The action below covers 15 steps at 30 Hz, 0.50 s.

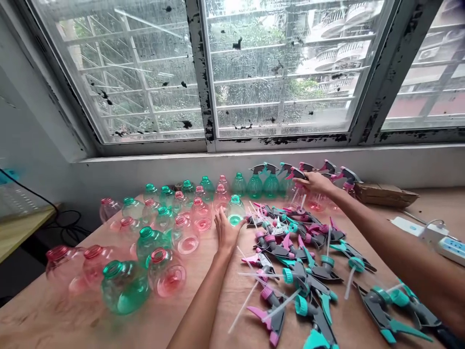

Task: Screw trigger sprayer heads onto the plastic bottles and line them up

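Observation:
My left hand is closed round the lower part of an open green bottle, thumb on one side and fingers on the other. The bottle stands upright on the table. Farther back and to the right, my right hand grips the head of a pink-and-grey spray bottle; its lower body is partly hidden. Beside it stand green spray bottles with their heads fitted. Between my arms lies a heap of loose trigger sprayer heads, pink-grey and teal-grey, with thin clear tubes.
Open pink bottles and green bottles crowd the table's left half. A brown cardboard piece and a white power strip lie at the right. A window rises behind the wooden table.

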Available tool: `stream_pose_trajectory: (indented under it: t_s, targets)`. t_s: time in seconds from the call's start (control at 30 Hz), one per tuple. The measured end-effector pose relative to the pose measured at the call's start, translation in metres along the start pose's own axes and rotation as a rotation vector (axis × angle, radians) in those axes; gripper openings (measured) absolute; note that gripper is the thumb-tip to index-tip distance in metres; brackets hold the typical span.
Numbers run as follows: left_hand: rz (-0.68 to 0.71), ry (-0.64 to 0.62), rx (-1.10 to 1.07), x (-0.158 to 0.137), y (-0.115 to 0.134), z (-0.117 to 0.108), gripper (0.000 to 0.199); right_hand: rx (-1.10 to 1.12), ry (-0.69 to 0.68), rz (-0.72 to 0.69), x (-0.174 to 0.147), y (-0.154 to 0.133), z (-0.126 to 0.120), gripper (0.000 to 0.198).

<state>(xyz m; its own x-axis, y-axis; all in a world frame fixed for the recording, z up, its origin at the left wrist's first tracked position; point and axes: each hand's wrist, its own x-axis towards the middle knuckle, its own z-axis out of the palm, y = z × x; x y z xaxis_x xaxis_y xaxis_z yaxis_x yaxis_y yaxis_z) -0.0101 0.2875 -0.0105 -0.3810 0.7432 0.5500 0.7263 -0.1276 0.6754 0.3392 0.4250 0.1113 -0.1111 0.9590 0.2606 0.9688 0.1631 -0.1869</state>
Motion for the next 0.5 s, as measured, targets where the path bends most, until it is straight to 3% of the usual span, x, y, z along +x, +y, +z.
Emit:
stream_pose_trajectory:
  t_s: [0.3,0.5]
  targets:
    - [0.000,0.052,0.013,-0.003,0.000,-0.002,0.042,0.039,0.082,0.191,-0.012,-0.004,0.007,0.063]
    - [0.010,0.071,-0.039,-0.002,0.003,-0.002,0.041,0.115,0.093,0.174,-0.026,-0.004,0.014,0.059]
